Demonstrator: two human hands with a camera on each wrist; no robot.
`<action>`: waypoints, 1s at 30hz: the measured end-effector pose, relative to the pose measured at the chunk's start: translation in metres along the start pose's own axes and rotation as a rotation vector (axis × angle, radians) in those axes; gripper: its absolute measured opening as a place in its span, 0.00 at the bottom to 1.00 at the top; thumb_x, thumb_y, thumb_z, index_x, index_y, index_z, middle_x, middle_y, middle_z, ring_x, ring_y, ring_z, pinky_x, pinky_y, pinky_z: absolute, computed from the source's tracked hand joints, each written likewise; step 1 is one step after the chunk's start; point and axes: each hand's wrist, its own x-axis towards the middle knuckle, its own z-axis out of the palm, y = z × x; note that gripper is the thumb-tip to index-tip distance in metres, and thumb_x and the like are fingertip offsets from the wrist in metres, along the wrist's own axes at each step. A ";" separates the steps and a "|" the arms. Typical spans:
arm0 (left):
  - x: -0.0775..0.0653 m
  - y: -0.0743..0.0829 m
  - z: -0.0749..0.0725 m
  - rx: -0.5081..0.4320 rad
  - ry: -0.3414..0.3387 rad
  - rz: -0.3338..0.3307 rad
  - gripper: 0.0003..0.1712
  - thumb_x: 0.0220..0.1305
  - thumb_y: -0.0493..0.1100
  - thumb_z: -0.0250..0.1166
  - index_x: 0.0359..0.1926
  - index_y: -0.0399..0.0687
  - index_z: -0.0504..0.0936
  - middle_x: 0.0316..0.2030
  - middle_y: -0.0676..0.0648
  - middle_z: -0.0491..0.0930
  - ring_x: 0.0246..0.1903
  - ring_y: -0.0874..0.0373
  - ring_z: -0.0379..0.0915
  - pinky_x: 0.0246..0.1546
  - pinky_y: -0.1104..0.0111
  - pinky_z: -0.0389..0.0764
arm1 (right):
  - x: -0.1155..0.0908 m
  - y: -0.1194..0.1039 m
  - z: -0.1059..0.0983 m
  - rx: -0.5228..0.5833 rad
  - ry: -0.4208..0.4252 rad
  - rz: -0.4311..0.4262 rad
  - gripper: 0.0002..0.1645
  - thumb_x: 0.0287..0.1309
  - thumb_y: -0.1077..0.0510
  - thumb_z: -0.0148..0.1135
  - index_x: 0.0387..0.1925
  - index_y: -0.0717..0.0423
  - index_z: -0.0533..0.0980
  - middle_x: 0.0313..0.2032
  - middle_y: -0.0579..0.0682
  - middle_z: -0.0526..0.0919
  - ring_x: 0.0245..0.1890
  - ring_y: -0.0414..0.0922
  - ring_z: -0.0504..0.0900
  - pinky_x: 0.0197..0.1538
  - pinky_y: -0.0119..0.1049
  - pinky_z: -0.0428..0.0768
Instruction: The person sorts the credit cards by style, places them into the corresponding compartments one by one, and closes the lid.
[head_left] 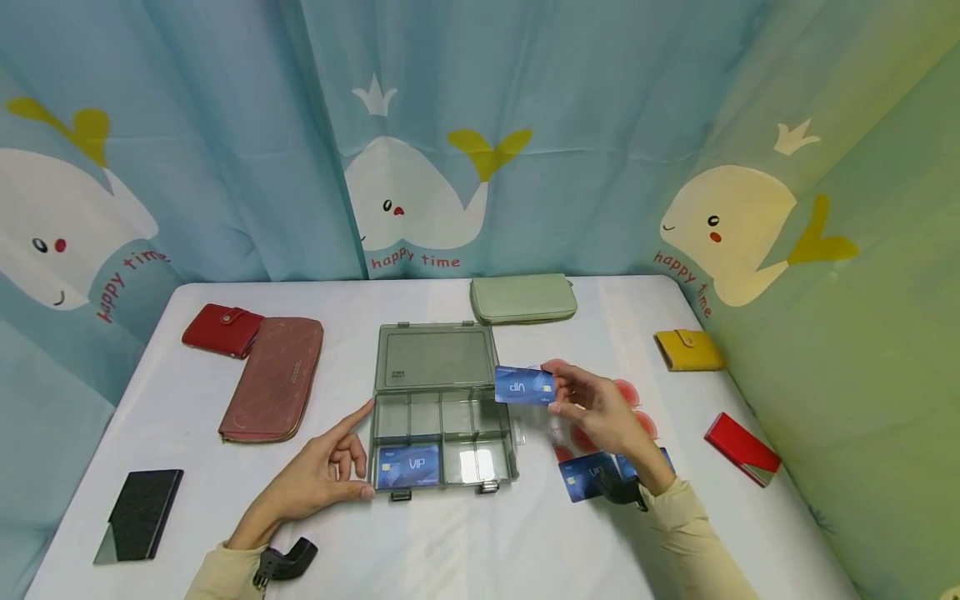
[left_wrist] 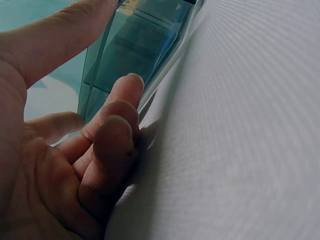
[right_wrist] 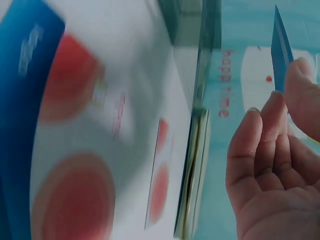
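A translucent grey plastic organizer box [head_left: 476, 460] lies with its lid [head_left: 435, 358] folded back. My left hand [head_left: 311, 479] is at its left side, index finger and thumb stretched along the edge, the other fingers bent. In the left wrist view, the thumb and index finger reach the box wall [left_wrist: 97, 70]. Inside the front left compartment lies a blue VIP card [head_left: 411, 467]. My right hand [head_left: 603, 417] pinches another blue VIP card [head_left: 519, 386] between thumb and fingers, raised by the box's right side. The right wrist view shows this card [right_wrist: 281, 50] edge-on.
Blue cards [head_left: 583, 479] and cards with red circles [head_left: 628, 392] lie beneath my right arm. Around them are a green wallet [head_left: 522, 298], a yellow one [head_left: 690, 350], red card holder [head_left: 741, 448], brown wallet [head_left: 273, 379], red wallet [head_left: 220, 329] and black holder [head_left: 142, 512].
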 end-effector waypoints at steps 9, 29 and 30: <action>0.000 0.000 0.000 0.014 0.001 0.005 0.65 0.56 0.39 0.83 0.85 0.44 0.50 0.33 0.44 0.80 0.25 0.67 0.72 0.22 0.71 0.73 | -0.004 -0.018 0.027 0.035 -0.029 -0.123 0.33 0.59 0.72 0.73 0.66 0.68 0.76 0.41 0.57 0.81 0.39 0.40 0.80 0.50 0.26 0.82; 0.001 0.002 0.000 0.015 0.006 -0.013 0.66 0.56 0.40 0.83 0.86 0.46 0.50 0.33 0.45 0.81 0.24 0.68 0.71 0.22 0.71 0.73 | -0.010 -0.044 0.094 0.055 -0.159 -0.248 0.34 0.54 0.68 0.79 0.63 0.67 0.78 0.38 0.54 0.84 0.34 0.35 0.80 0.42 0.34 0.86; 0.001 0.002 0.000 0.012 0.006 -0.009 0.65 0.56 0.40 0.83 0.86 0.46 0.50 0.33 0.45 0.81 0.24 0.68 0.71 0.22 0.71 0.73 | -0.010 -0.045 0.097 0.045 -0.164 -0.249 0.34 0.54 0.67 0.79 0.63 0.66 0.79 0.38 0.53 0.84 0.34 0.35 0.80 0.42 0.34 0.86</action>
